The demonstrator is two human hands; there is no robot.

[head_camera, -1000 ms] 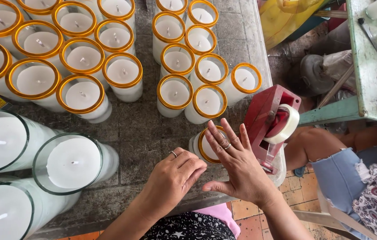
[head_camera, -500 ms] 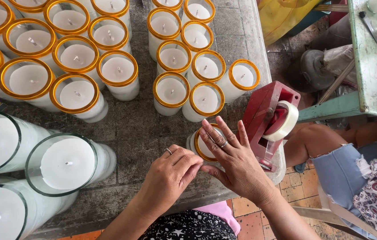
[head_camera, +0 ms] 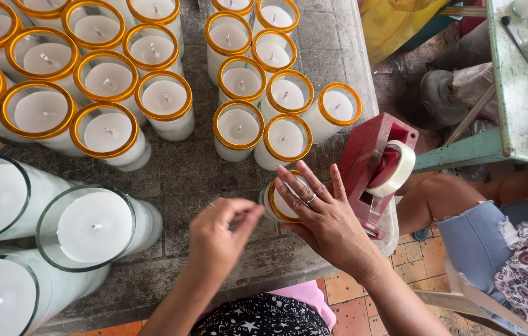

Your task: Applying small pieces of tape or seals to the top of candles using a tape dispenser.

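Observation:
My right hand point(head_camera: 325, 219) lies over a small white candle in a glass with a gold rim point(head_camera: 278, 204), fingers spread across its top and side, near the table's front edge. My left hand point(head_camera: 219, 239) hovers just left of that candle, thumb and fingers pinched together; whether something thin sits between them I cannot tell. A red tape dispenser point(head_camera: 376, 163) with a roll of clear tape stands right beside my right hand.
Several gold-rimmed candle glasses point(head_camera: 238, 127) stand in rows across the grey concrete table point(head_camera: 195, 180). Large plain glass candles point(head_camera: 93, 227) fill the front left. At the right sits another person point(head_camera: 481, 236) by a green bench point(head_camera: 513, 81). The table edge runs close to the dispenser.
My left hand has lifted off the table, drawn away from the right hand and pinched its fingers. The right hand stays on the small candle.

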